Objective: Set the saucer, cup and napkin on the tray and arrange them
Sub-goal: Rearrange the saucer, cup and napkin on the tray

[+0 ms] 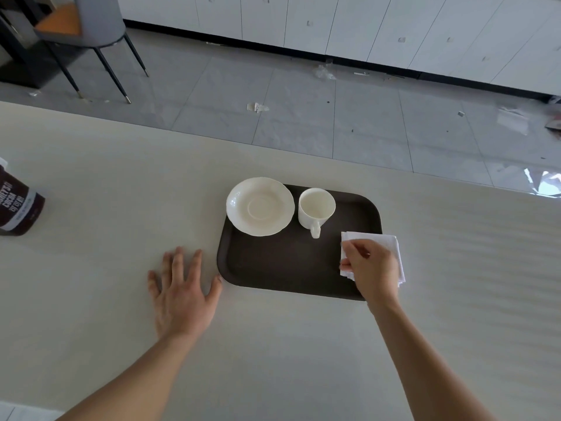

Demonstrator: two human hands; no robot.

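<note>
A dark brown tray (288, 262) lies on the pale table. On its far left corner sits a cream saucer (260, 206), overhanging the rim a little. To the right of the saucer, an empty cream cup (316, 208) stands upright on the tray, with its handle pointing toward me. A folded white napkin (385, 243) lies over the tray's right edge. My right hand (370, 265) pinches the napkin's left side and covers much of it. My left hand (180, 294) rests flat on the table, fingers spread, thumb tip touching the tray's near left corner.
A brown cocoa bottle (16, 205) stands at the table's left edge. Beyond the table's far edge is a grey tiled floor with paper scraps, a chair (91, 34) at the far left and white cabinets along the back.
</note>
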